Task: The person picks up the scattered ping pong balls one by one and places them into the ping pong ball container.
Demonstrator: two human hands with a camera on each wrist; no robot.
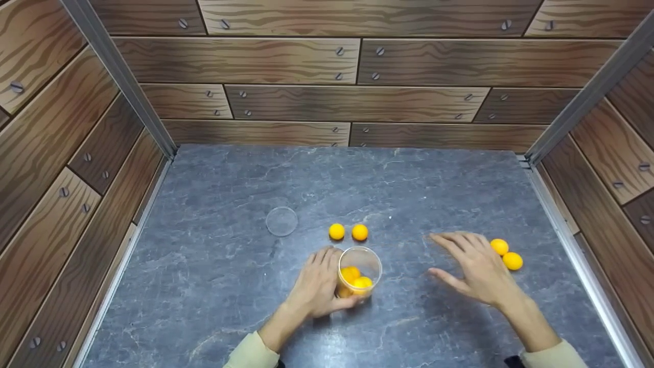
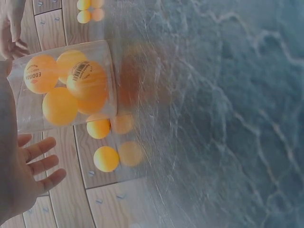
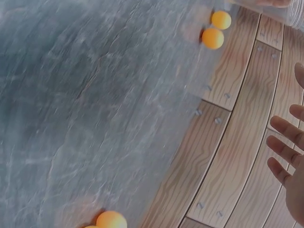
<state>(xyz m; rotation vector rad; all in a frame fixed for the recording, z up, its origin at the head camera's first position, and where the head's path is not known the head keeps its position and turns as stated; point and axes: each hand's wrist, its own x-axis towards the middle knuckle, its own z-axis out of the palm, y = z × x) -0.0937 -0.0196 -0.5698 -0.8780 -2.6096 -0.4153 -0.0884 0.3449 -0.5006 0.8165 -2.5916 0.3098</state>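
My left hand (image 1: 319,286) holds a clear plastic jar (image 1: 373,260) by its side, thumb at the near side and fingers at the far left. Several orange ping-pong balls (image 2: 61,106) lie inside it; printing shows on some in the left wrist view. Just beyond the jar, two loose ping-pong balls (image 1: 348,232) sit side by side on the table. My right hand (image 1: 475,268) hovers to the right with its fingers extended and nothing in it. Beside that hand, farther right, are two more ping-pong balls (image 1: 512,261), close together.
A clear round lid (image 1: 281,221) lies flat on the grey marbled table (image 1: 219,194), left of and beyond the jar. Wood-patterned panels (image 1: 286,61) stand at the back and both sides, with metal rails (image 1: 577,266) along the side edges.
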